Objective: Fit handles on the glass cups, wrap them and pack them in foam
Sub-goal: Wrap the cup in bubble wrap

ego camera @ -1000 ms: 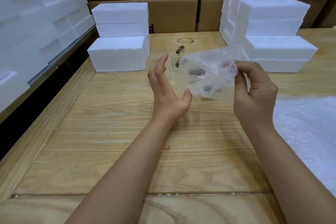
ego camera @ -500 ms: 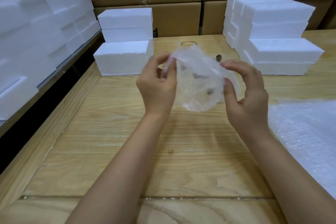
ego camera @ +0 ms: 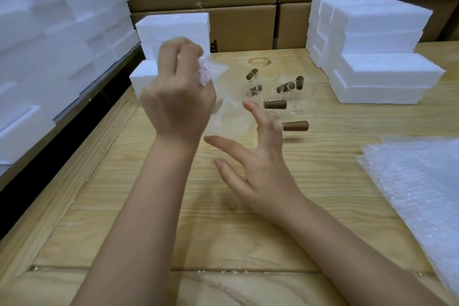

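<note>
The left hand (ego camera: 178, 99) grips a bunched bubble wrap (ego camera: 211, 73) over the table (ego camera: 248, 231), the right hand (ego camera: 260, 166) spread wide just beside it.

Lying scattered on the wooden tabletop (ego camera: 248, 218), toward its far middle: brown handles (ego camera: 275, 104), some showing thin wire. Standing at the far left, a left foam stack (ego camera: 173, 30) of white blocks; at the far right, a wider right foam stack (ego camera: 372, 62). Spreading over the near right side, a bubble wrap sheet (ego camera: 422, 194). Dotting the near seam, white crumbs (ego camera: 223, 271).
</note>
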